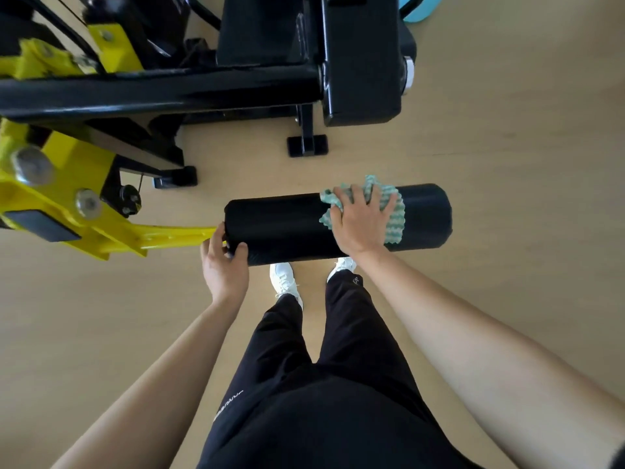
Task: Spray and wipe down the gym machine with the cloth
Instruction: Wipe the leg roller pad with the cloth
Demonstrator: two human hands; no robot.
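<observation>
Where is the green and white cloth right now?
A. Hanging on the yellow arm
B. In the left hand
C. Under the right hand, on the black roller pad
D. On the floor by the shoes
C. The right hand presses the cloth flat on the roller pad, while the left hand grips the pad's other end without any cloth.

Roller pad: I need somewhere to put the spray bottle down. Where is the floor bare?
Bare wooden floor lies right of the roller pad and left of the left hand. It is crowded under the black frame and yellow arm.
</observation>
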